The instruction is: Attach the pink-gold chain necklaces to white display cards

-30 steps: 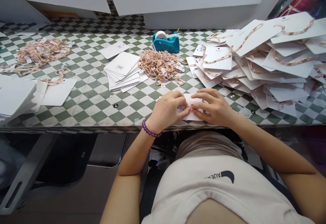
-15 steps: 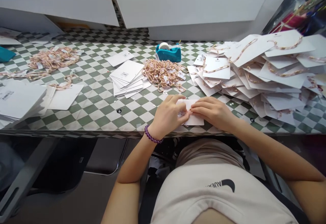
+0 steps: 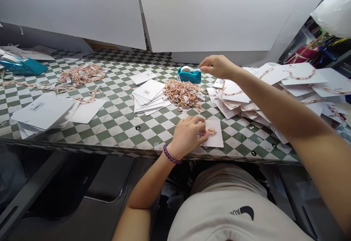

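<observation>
My left hand (image 3: 192, 133), a purple bead bracelet (image 3: 171, 155) on its wrist, is closed on a pink-and-gold beaded strand (image 3: 211, 131). The strand lies bunched on a white card (image 3: 218, 138) near the table's front edge, partly hidden by the fingers. My right hand (image 3: 215, 66) is stretched out to the teal tape dispenser (image 3: 189, 76), which carries a white roll. Thumb and fingers pinch at the dispenser's right end, where the tape comes off; the tape end itself is too small to see clearly.
Behind my left hand lie a heap of beaded strands (image 3: 182, 94) and a stack of white cards (image 3: 148, 93). Many cards with strands (image 3: 298, 74) pile up at the right. Further left are another strand heap (image 3: 82, 74), more cards (image 3: 44, 111) and a second dispenser (image 3: 26, 66).
My right hand has left the card and moved up and away to the tape dispenser. My left hand stays on the strand. The view has tilted upward slightly.
</observation>
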`<state>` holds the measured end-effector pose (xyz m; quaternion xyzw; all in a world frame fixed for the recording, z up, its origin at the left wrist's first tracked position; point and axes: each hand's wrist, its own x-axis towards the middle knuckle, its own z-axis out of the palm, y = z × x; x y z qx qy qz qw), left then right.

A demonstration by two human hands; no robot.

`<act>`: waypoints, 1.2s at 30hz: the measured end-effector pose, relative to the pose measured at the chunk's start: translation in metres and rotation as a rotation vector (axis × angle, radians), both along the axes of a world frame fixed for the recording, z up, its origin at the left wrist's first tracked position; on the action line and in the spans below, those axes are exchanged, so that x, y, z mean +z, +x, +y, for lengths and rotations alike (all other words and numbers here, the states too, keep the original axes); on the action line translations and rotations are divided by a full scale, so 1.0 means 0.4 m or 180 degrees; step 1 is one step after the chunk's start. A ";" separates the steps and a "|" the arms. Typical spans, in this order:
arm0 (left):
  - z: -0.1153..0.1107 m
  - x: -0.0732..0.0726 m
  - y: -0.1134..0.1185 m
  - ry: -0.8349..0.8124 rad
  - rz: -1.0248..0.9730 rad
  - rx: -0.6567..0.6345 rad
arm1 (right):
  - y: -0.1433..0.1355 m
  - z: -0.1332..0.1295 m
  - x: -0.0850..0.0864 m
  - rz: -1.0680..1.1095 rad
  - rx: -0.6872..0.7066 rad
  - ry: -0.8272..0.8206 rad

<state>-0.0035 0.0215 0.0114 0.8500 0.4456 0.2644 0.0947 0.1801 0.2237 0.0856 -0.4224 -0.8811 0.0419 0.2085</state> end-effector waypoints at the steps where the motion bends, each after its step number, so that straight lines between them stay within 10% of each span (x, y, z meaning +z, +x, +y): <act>1: 0.001 0.001 0.000 0.0021 -0.0040 -0.0002 | -0.025 0.062 0.009 -0.0124 -0.0156 -0.0156; 5: 0.003 -0.006 -0.001 0.0011 -0.0166 0.0005 | -0.099 0.201 0.023 -0.0641 -0.0609 -0.1019; 16: 0.005 -0.010 -0.001 -0.0207 -0.0088 -0.0007 | -0.089 0.273 -0.016 -0.0285 -0.0406 -0.1905; 21: 0.005 -0.013 -0.001 -0.0144 -0.0134 -0.0037 | -0.066 0.265 -0.018 0.0697 -0.0087 -0.2470; 36: 0.005 -0.011 0.000 -0.0206 -0.0058 -0.0024 | -0.039 0.190 -0.050 0.2158 -0.0959 -0.2812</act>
